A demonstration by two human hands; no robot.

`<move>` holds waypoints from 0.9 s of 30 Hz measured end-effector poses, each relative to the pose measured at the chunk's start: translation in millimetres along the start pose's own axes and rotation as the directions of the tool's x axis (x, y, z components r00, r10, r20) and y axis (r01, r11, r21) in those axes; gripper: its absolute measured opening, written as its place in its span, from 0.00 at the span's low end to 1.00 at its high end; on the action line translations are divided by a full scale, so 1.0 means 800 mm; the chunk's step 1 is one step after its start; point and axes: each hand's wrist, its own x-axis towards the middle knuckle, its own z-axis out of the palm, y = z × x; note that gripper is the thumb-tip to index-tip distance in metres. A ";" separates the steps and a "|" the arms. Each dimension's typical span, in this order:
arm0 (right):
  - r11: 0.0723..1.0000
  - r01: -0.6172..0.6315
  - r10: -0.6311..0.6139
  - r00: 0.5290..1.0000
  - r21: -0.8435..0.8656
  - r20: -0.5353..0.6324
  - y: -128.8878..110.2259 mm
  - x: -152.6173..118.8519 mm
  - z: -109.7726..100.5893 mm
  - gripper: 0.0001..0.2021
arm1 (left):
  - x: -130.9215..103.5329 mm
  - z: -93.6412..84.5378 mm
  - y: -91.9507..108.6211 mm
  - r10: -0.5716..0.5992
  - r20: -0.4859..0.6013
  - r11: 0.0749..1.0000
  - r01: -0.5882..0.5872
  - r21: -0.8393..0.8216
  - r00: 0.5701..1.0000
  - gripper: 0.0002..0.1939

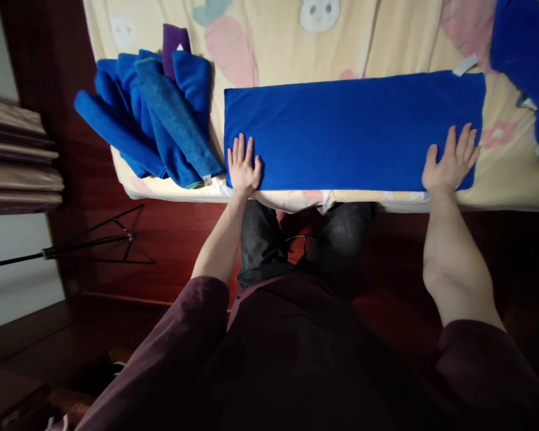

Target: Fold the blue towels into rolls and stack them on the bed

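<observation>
A blue towel (350,131) lies spread flat as a long rectangle along the near edge of the bed, with a white tag at its far right corner. My left hand (243,167) rests palm down on its near left corner, fingers spread. Near the opposite end, my right hand (451,160) also presses flat on the cloth, thumb apart from the fingers. Left of the spread towel sits a pile of rolled blue towels (179,120), touching or almost touching its edge. A purple cloth (175,42) pokes out behind that pile.
More blue cloth (527,60) with white tags lies bunched at the far right. A cream patterned sheet (395,42) covers the bed. On the floor at left stands a black tripod (130,236), near a striped curtain (18,158). My knees are under the bed's edge.
</observation>
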 end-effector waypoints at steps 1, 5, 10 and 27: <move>1.000 0.001 -0.001 1.000 0.004 0.001 0.000 0.000 -0.001 0.31 | -0.002 -0.005 -0.015 -0.016 0.001 1.000 0.016 0.018 1.000 0.39; 1.000 0.005 -0.005 1.000 0.007 0.009 -0.002 -0.004 -0.004 0.33 | -0.010 -0.030 -0.064 -0.037 0.034 0.999 0.037 0.017 0.999 0.42; 0.997 0.023 -0.021 1.000 -0.075 0.019 -0.004 -0.006 -0.006 0.33 | -0.016 -0.050 -0.071 -0.014 0.065 1.000 0.012 0.028 0.998 0.43; 0.999 -0.021 0.023 0.994 0.024 -0.107 0.001 0.002 0.015 0.32 | 0.056 0.116 0.304 0.459 0.084 0.886 -0.449 -0.117 0.884 0.36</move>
